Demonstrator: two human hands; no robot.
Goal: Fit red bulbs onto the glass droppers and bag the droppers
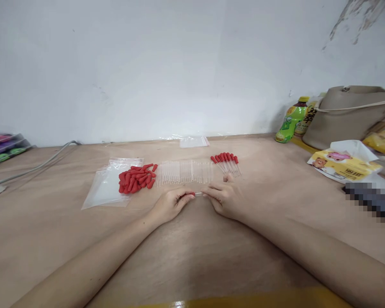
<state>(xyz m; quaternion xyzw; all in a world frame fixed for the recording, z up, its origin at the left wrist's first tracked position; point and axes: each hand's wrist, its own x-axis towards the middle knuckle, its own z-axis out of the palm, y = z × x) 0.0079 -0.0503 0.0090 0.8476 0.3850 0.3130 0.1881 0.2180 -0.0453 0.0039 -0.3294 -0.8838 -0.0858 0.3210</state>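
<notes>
Red bulb [193, 194] mostly behind left fingers [185, 199]

On the brown surface [167, 273], a green plastic bottle with a yellow cap [288, 126] is placed near a taupe bag with a pale cord [333, 122]. A yellow-and-white tissue packet printed with cartoon animals [349, 168] is set in front. At the left, a grey cable [53, 158] is laid near a clear case of pink, purple and green items [8, 147].

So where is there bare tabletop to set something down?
Between the forearms, and between the red-capped tubes and tissue pack. Crowded just beyond the left hand and right hand: loose red bulbs, uncapped tubes.
</notes>
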